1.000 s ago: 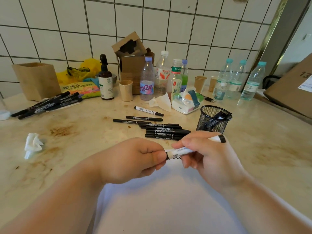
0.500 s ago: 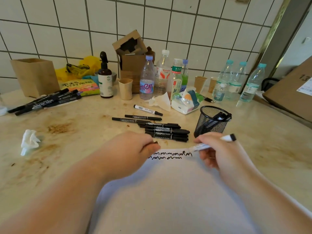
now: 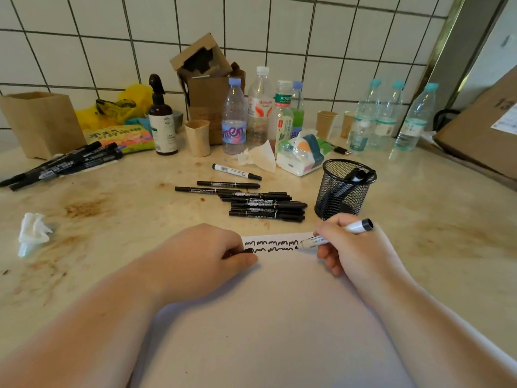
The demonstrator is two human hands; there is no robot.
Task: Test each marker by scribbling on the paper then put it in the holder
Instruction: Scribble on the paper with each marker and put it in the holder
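One sheet of white paper [image 3: 279, 317] lies on the table [image 3: 433, 261], bearing two rows of black scribble [image 3: 272, 246] along its far edge. The right hand [image 3: 352, 247], knuckles up, has its fingers clamped on one white-barrelled marker [image 3: 333, 235], tip on the paper at the right end of the lower row, capped rear end tilted up and to the right. The left hand [image 3: 207, 253] rests as a loose fist on the paper's left part, its fingers curled round a small black cap [image 3: 247, 251]. Beyond the paper lie a cluster of about seven black markers [image 3: 251, 203], the exact count uncertain, and one white marker [image 3: 236, 171]. One black mesh holder [image 3: 342, 191] stands just right of them, close to the right hand, with at least one marker inside. A second group of black markers [image 3: 67, 163] lies at far left.
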